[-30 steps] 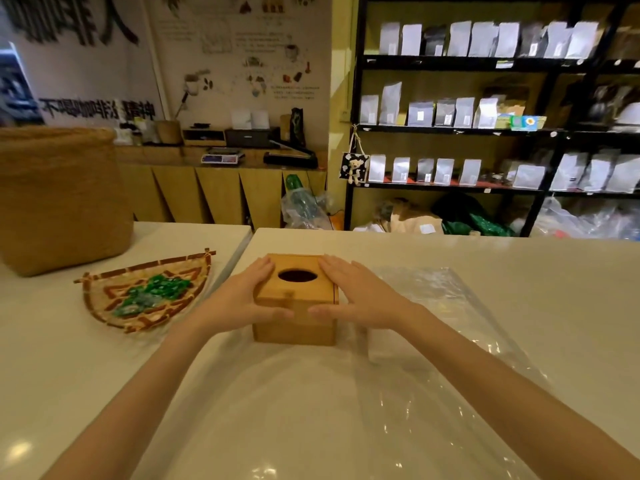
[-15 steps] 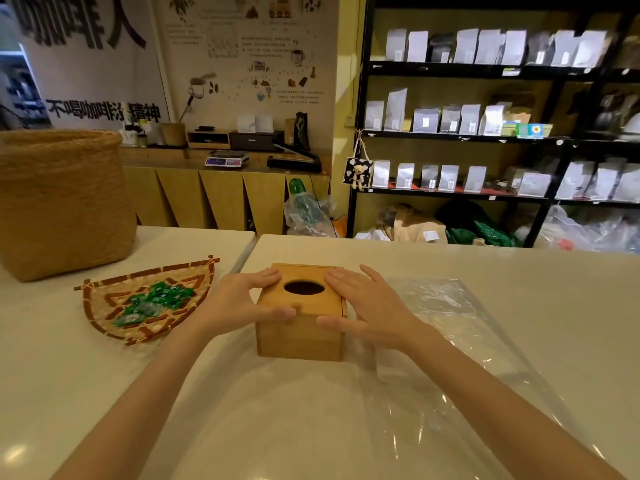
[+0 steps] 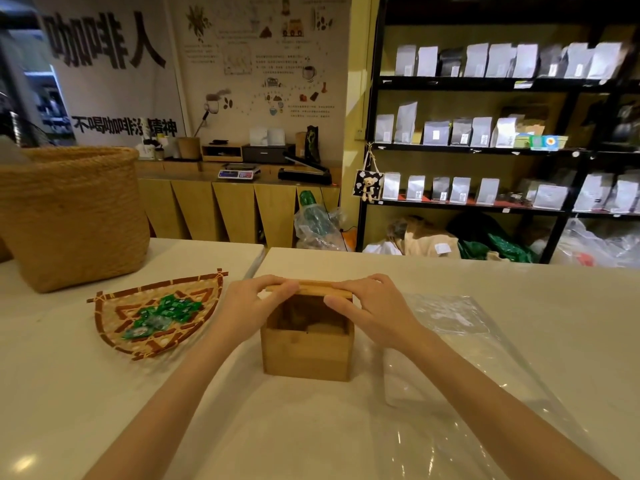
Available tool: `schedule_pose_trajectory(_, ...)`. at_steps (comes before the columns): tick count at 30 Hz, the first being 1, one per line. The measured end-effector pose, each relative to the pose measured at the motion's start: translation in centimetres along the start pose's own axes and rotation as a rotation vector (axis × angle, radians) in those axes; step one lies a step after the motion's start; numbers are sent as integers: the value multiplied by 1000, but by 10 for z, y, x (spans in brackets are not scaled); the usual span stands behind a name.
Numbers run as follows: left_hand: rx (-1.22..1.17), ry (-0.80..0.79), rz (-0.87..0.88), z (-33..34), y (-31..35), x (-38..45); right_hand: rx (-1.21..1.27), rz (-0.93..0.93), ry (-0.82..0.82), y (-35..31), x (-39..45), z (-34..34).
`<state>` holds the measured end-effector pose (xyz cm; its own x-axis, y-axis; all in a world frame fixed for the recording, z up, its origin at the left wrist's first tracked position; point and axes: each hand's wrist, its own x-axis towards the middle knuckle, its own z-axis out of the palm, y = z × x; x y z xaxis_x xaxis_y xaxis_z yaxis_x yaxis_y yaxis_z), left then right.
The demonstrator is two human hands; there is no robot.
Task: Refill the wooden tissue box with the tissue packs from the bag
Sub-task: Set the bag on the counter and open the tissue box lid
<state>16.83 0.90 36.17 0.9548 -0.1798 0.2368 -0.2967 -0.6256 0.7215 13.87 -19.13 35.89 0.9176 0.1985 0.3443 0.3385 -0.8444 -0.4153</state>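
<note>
A wooden tissue box (image 3: 306,355) stands on the white counter in front of me. Its lid (image 3: 311,288) is lifted off the box's front edge and tilted up, so the dark inside shows. My left hand (image 3: 251,304) grips the lid's left end and my right hand (image 3: 372,308) grips its right end. A clear plastic bag (image 3: 446,341) lies flat on the counter just right of the box, under my right forearm. Whether any tissue packs lie in the bag I cannot tell.
A woven tray (image 3: 152,317) with green wrapped sweets sits left of the box. A tall straw basket (image 3: 69,216) stands at the far left. Beyond the counter (image 3: 519,289) are a wooden sideboard and black shelves with pouches.
The lid, which lay flat on the box with its round hole showing, has been raised at the front by both hands. The view has also moved closer and higher.
</note>
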Motion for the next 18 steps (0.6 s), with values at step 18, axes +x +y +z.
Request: schedule_pose_trajectory(18,-257,170,-134,25,14,62,523,257,3,11,42,13)
